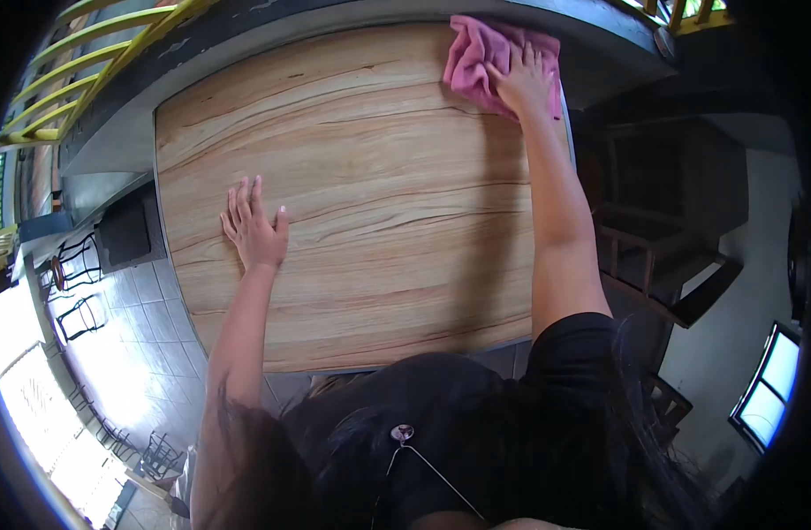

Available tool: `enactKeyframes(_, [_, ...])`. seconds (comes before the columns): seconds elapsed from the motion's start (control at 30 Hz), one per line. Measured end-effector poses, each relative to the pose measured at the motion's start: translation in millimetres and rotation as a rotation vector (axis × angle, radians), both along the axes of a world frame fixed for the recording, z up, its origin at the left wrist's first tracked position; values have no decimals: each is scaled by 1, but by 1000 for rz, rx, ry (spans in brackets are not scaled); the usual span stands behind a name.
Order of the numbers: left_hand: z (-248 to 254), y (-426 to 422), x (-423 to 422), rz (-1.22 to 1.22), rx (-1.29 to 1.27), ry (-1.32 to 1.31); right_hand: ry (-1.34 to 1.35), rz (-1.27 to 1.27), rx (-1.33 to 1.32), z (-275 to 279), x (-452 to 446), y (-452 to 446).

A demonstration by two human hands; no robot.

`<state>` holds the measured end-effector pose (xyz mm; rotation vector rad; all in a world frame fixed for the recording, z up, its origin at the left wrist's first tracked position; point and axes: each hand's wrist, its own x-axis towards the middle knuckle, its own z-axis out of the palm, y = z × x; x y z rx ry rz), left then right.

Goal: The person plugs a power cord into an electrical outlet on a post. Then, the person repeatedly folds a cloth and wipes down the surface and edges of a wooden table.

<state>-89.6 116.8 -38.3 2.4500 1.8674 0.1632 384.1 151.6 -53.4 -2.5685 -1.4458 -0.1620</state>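
A wooden tabletop (361,194) with wavy brown grain lies in front of me. My right hand (522,81) is stretched out to its far right corner, pressing on a crumpled pink cloth (473,60). The fingers there are spread flat over the cloth, and part of it bunches up to the left of the thumb. On the left part of the tabletop, my left hand (257,228) rests palm down with fingers apart and nothing in it.
A dark ledge (335,22) runs along the table's far edge, with yellow railings (96,75) beyond it at left. Dark wooden chairs (644,265) stand to the right. Metal-framed chairs (79,314) stand on the tiled floor (149,305) at left.
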Motion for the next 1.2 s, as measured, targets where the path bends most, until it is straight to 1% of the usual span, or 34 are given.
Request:
enactKeyframes(0.13, [0,1,0,4,4,0,46,151,64,-1,-23,-109])
enactKeyframes(0.17, [0,1,1,6,4,-9,46,180,74,3,-32,-135])
enactKeyframes(0.2, [-1,1,0,2,10,-10,39,185,72,19,-43,-152])
enactKeyframes(0.27, [-1,1,-1,-5,16,-5,-5,14,-250,49,-60,-170])
enactKeyframes(0.3, [-1,1,-1,-2,15,-13,-3,13,-252,49,-52,-170])
enactKeyframes(0.37, [-2,2,-1,3,11,-25,316,29,255,46,-11,-160])
enactKeyframes(0.4, [-2,1,-2,-1,22,-20,314,30,250,48,4,-149])
enactKeyframes(0.47, [-3,1,-1,-6,33,-17,324,364,303,60,30,-120])
enactKeyframes(0.5, [-2,1,0,-1,25,-18,324,364,302,64,30,-107])
enactKeyframes(0.57, [0,1,0,6,14,-18,234,398,-33,70,25,-82])
enactKeyframes(0.6, [0,1,0,5,16,-20,234,400,-36,78,23,-71])
enactKeyframes(0.67, [0,1,1,9,13,-22,344,297,-355,91,20,-53])
enactKeyframes(0.7, [1,1,1,12,14,-26,534,274,-254,85,28,-50])
enactKeyframes(0.73, [0,1,1,13,16,-31,534,275,-256,87,34,-47])
enactKeyframes(0.8, [-1,2,0,16,20,-27,505,360,-96,102,39,-42])
enactKeyframes(0.83, [-3,2,0,19,25,-23,303,538,187,109,39,-43])
enactKeyframes(0.87, [-3,2,0,18,21,-25,302,537,182,123,35,-44])
enactKeyframes(0.93, [-3,2,0,16,33,-24,-105,531,353,153,17,-51])
enactKeyframes(1.0, [-4,2,0,17,35,-25,-76,512,310,159,-8,-65])
enactKeyframes(1.07, [-5,2,-1,18,37,-27,-60,655,174,149,-38,-85])
enactKeyframes(1.13, [-5,2,-1,11,48,-31,-49,741,32,111,-70,-111])
enactKeyframes(1.2, [-6,2,0,16,44,-32,251,610,-271,110,-120,-140])
